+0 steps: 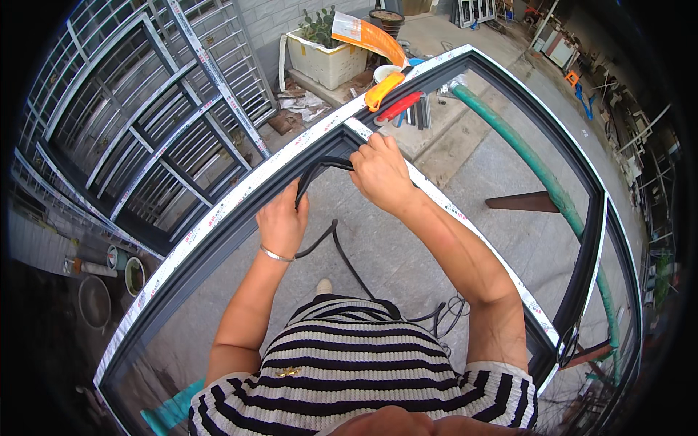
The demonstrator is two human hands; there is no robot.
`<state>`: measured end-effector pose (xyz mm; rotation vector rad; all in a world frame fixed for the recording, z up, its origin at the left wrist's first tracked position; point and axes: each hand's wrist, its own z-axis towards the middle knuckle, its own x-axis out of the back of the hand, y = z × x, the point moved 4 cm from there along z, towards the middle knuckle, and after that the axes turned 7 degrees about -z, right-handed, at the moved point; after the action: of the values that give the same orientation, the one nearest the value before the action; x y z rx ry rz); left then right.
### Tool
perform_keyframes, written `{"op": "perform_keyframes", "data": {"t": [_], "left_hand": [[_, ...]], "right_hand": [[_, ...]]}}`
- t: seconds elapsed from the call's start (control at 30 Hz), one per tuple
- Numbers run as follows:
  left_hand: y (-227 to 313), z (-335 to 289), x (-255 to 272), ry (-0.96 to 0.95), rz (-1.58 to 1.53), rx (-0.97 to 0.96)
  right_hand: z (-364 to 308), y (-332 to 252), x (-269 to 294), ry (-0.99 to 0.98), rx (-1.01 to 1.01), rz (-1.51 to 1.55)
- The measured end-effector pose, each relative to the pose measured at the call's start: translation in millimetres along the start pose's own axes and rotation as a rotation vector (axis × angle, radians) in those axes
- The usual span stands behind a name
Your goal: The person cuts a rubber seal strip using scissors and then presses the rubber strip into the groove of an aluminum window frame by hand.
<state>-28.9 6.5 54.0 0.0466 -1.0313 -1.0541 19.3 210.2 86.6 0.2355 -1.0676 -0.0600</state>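
Observation:
A large window frame (218, 212), dark grey inside with white printed film on its face, lies flat in front of me. A black rubber strip (325, 160) arches between my hands beside the frame's inner groove. My right hand (382, 172) is closed on the strip at the corner where a crossbar (439, 195) meets the frame. My left hand (282, 225), with a bracelet at the wrist, pinches the strip against the inner edge. From there the strip (347, 263) hangs down through the opening. Its fingertips partly hide the strip.
A yellow-orange handled tool (384, 91) and a red object (398, 107) lie at the frame's far side. Green-wrapped bars (520, 149) pass beneath the frame. More frames (156, 131) lean at the left. A planter with cactus (327, 62) stands beyond. Loose black strip (443, 314) trails on the floor.

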Motion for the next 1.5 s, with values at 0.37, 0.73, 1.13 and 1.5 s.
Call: {"op": "perform_keyframes", "data": {"t": [0.37,0.73,1.13,1.5], "left_hand": [[15,30,-23,-0.063,-0.084,-0.058],[7,35,-23,-0.128,-0.148,-0.130],[6,28,-20,-0.111,-0.121,-0.152],[7,17,20,-0.022,-0.229,-0.159]], "right_hand": [[-4,-1,6,0.018,-0.099,0.085],[-7,-8,1,0.059,-0.190,0.088],[-9,-7,7,0.152,-0.219,0.158],[-20,-8,27,0.155,-0.214,0.254]]}}
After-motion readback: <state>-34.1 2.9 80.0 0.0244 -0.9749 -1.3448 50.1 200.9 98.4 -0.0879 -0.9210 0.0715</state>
